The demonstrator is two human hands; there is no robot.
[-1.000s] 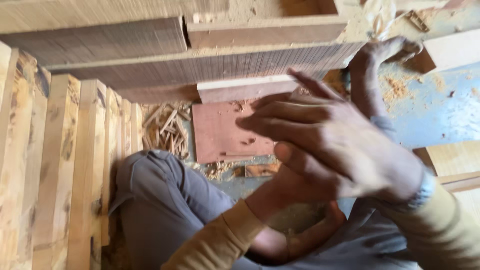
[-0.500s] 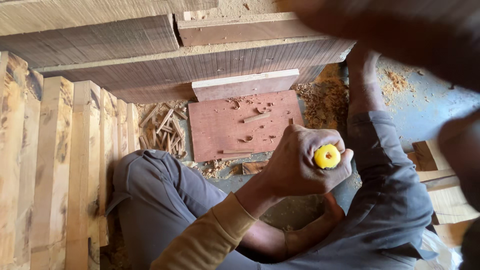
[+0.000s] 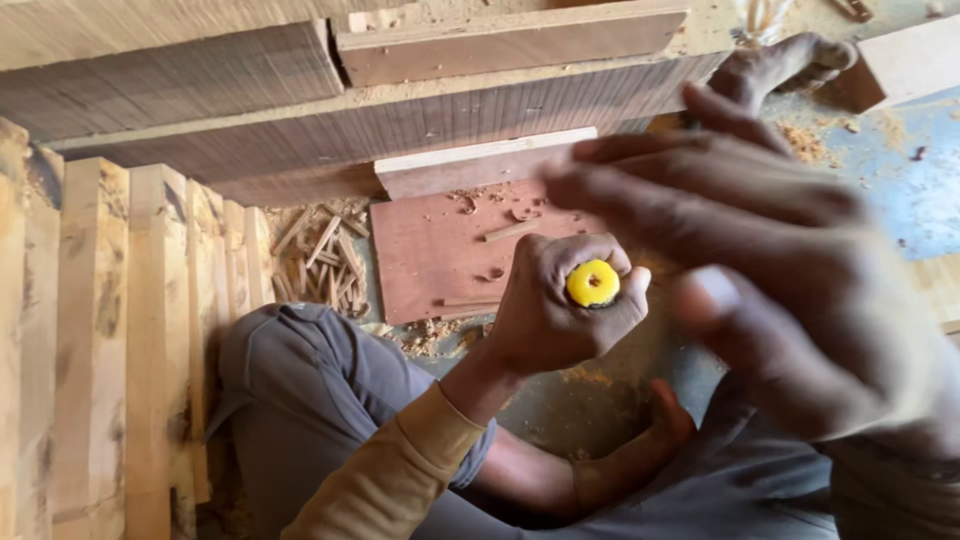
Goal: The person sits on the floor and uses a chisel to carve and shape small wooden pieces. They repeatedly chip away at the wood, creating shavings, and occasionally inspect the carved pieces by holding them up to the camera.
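Note:
My left hand (image 3: 550, 322) is closed in a fist around a tool with a round yellow handle end (image 3: 592, 283). The handle points up at the camera and the rest of the tool is hidden in the fist. My right hand (image 3: 770, 270) hovers flat and blurred just right of and above the handle, fingers stretched out, holding nothing. Beyond the fist, a flat reddish board (image 3: 430, 250) strewn with wood chips lies on the floor.
Upright pale wood blocks (image 3: 90, 330) line the left side. Long dark planks (image 3: 300, 130) lie across the top. A pile of wood slivers (image 3: 320, 260) sits beside the reddish board. My grey-trousered knee (image 3: 300, 390) is below, my bare foot (image 3: 780, 60) at top right, with sawdust around.
My right hand rose off the left hand to the top of the view, uncovering the yellow handle. It has now come back down close to the handle. The left fist has kept its grip.

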